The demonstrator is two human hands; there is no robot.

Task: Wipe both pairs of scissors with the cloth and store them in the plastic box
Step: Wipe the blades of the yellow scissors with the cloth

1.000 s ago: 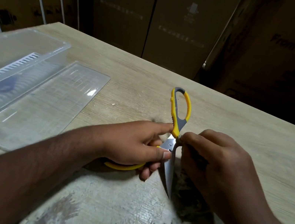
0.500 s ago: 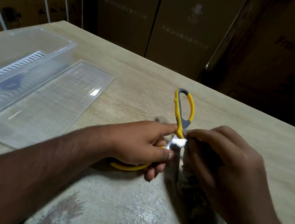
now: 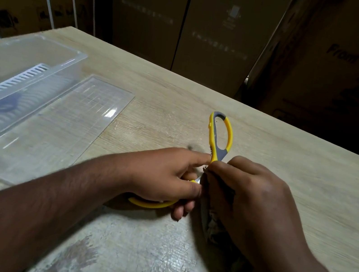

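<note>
Yellow-and-grey scissors [image 3: 219, 138] lie spread open on the wooden table [image 3: 306, 192]. One handle loop points away from me; the other curves under my left hand [image 3: 167, 176], which grips it. My right hand [image 3: 250, 202] holds a grey cloth [image 3: 212, 229] bunched around the blades near the pivot. The blades are almost wholly hidden by that hand and the cloth. A clear plastic box [image 3: 13, 84] stands at the left with a dark blue-handled thing lying inside it, blurred through the wall.
The box's flat clear lid [image 3: 60, 130] lies on the table beside the box. Large cardboard cartons [image 3: 215, 30] stand behind the table's far edge. A worn, paint-stained patch [image 3: 130, 253] covers the table near me.
My right hand with the cloth has slid along the blade up to the pivot, covering the metal that showed a second ago. The left hand keeps its grip on the handle.
</note>
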